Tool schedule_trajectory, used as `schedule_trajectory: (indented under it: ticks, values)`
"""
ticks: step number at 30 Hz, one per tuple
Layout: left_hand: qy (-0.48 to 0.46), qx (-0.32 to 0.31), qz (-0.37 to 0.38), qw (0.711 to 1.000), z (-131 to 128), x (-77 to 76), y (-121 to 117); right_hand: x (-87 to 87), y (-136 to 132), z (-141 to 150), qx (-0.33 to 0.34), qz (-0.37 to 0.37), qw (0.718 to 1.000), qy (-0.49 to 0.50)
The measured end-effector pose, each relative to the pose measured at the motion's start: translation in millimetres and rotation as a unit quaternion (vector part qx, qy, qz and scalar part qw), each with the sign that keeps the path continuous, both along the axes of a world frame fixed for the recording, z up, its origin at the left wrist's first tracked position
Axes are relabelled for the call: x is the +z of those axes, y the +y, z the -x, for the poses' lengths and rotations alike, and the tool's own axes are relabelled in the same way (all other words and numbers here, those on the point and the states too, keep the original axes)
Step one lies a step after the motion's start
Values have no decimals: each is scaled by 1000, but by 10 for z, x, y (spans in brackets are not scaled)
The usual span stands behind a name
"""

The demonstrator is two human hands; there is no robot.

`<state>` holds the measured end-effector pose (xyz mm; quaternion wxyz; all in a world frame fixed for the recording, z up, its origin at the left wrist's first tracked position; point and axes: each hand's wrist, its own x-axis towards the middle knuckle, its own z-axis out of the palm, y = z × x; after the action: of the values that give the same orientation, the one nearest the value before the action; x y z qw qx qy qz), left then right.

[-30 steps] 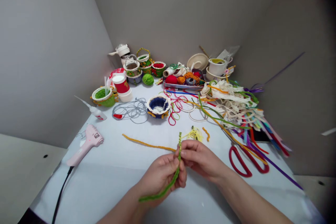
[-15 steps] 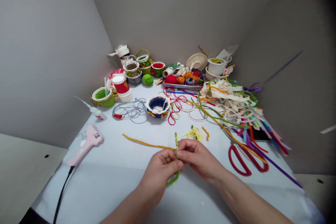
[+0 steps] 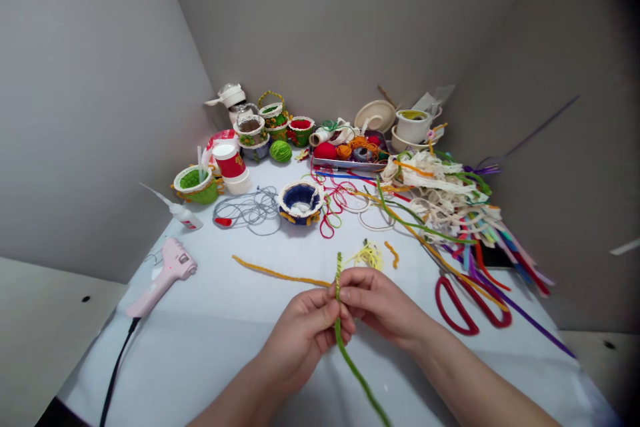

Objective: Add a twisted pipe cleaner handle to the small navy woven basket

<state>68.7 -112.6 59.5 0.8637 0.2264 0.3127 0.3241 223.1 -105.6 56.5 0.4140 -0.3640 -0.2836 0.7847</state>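
Note:
A green pipe cleaner point(image 3: 357, 372) runs up from the near edge through my fingers, its upper end wrapped with a paler yellow strand. My left hand point(image 3: 303, 328) pinches it between thumb and fingers. Just above, my right hand point(image 3: 373, 303) grips the wrapped stretch, fingertips touching those of the left. An orange pipe cleaner point(image 3: 280, 274) lies on the table, its right end reaching behind my fingers, so I cannot tell whether it is held. Behind my right hand sits a small tangle of yellow yarn point(image 3: 369, 255), beside a short orange piece point(image 3: 393, 255).
Left are a pink glue gun point(image 3: 163, 277) with its cord and a glue bottle point(image 3: 185, 215). A blue basket point(image 3: 301, 203) stands mid-table. Red-handled scissors point(image 3: 455, 310) lie right, below piled lace and pipe cleaners point(image 3: 440, 190). Several small baskets and a yarn tray point(image 3: 350, 165) line the back.
The green pipe cleaner's lower length has swung from a short bend under my left hand to a long stretch toward the near right. Both hands stay close together, fingers shifted slightly.

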Motion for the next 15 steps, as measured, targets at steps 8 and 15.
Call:
schedule_trajectory:
  ticks: [8, 15]
  values:
    - [-19, -65, -22, 997, 2, -51, -1, -20, 4, -18, 18, -9, 1000, 11]
    - [92, -27, -98, 991, 9, 24, 27, 15, 25, -57, -23, -38, 999, -14]
